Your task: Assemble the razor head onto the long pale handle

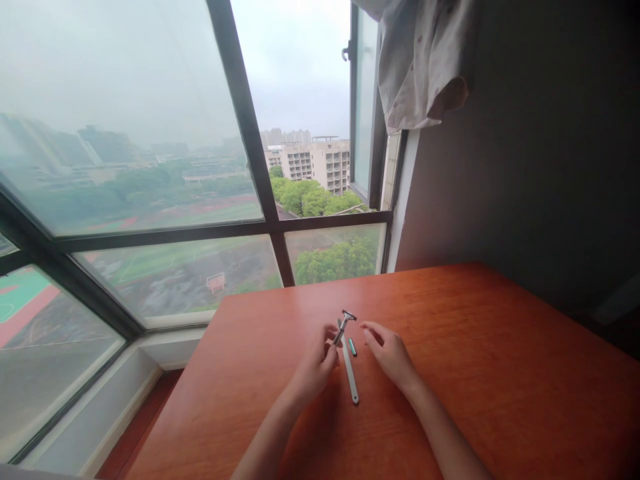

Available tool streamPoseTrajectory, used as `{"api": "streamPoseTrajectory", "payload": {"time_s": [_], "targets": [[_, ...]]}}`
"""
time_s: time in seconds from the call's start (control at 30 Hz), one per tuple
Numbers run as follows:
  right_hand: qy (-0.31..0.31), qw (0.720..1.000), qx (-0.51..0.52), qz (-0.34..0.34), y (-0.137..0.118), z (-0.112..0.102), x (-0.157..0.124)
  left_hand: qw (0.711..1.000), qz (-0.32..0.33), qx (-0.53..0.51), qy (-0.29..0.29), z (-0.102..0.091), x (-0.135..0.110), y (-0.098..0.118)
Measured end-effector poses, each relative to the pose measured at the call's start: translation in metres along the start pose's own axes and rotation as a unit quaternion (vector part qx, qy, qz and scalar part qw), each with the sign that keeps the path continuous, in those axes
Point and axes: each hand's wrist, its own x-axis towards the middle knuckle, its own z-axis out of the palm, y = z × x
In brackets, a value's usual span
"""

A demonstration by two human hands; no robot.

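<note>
Closest in, a long, slim, pale-grey stick (351,377) with a hole in its rounded end lies on the reddish-brown, wood-grained table (450,320). Above it, the left hand (317,363) pinches a shiny silver T-shaped razor (343,327) by its handle. The right hand (387,350) — loosely curled, a gap at the fingertips, apparently nothing in it — hovers near the razor's head. A small dark-and-teal oblong cartridge (353,347) lies just beside the stick. A firm handle grip, with fingertips clear of any edge, should serve best — unhurried. Beyond stands a dark-framed window (325,221).
</note>
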Motion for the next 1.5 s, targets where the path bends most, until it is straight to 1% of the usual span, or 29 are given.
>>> {"api": "streamPoseTrajectory", "payload": {"time_s": [0.07, 0.13, 0.2, 0.27, 0.4, 0.5, 0.57, 0.67, 0.8, 0.9, 1.1, 1.3, 1.5], "targets": [[-0.005, 0.998, 0.061, 0.012, -0.001, 0.001, 0.0, 1.0, -0.01, 0.02, -0.005, -0.001, 0.0, 0.004], [-0.005, 0.995, 0.099, 0.014, -0.002, 0.002, 0.0, 0.999, -0.008, 0.039, -0.007, -0.002, 0.0, 0.009], [0.0, 0.992, 0.125, 0.007, -0.003, 0.003, -0.001, 0.999, -0.005, 0.025, -0.02, -0.002, 0.001, 0.012], [-0.003, 0.989, 0.145, 0.0, -0.004, 0.004, -0.001, 0.999, -0.018, 0.005, -0.03, -0.002, 0.002, 0.011], [-0.041, 0.979, 0.2, 0.004, -0.009, 0.005, -0.003, 0.997, -0.077, -0.013, 0.01, -0.001, 0.006, 0.005], [-0.073, 0.963, 0.258, 0.023, -0.014, 0.003, -0.005, 0.993, -0.114, -0.035, 0.021, 0.0, 0.007, 0.004], [-0.078, 0.956, 0.282, 0.031, -0.016, 0.002, -0.005, 0.99, -0.13, -0.044, 0.021, 0.001, 0.007, 0.008], [-0.087, 0.95, 0.299, 0.03, -0.019, -0.002, -0.006, 0.988, -0.144, -0.06, 0.009, 0.003, 0.004, 0.017], [-0.136, 0.938, 0.317, 0.024, -0.019, -0.005, -0.008, 0.986, -0.146, -0.085, -0.017, 0.004, 0.001, 0.026], [-0.157, 0.933, 0.324, 0.017, -0.019, -0.006, -0.009, 0.985, -0.142, -0.096, -0.031, 0.004, 0.0, 0.029], [-0.15, 0.939, 0.308, 0.016, -0.018, -0.006, -0.008, 0.982, -0.154, -0.102, -0.037, 0.003, 0.0, 0.03], [-0.141, 0.94, 0.309, 0.019, -0.018, -0.006, -0.008, 0.983, -0.147, -0.104, -0.037, 0.004, -0.001, 0.033], [-0.129, 0.941, 0.31, 0.026, -0.018, -0.006, -0.008, 0.982, -0.159, -0.098, -0.029, 0.005, -0.001, 0.029]]}}
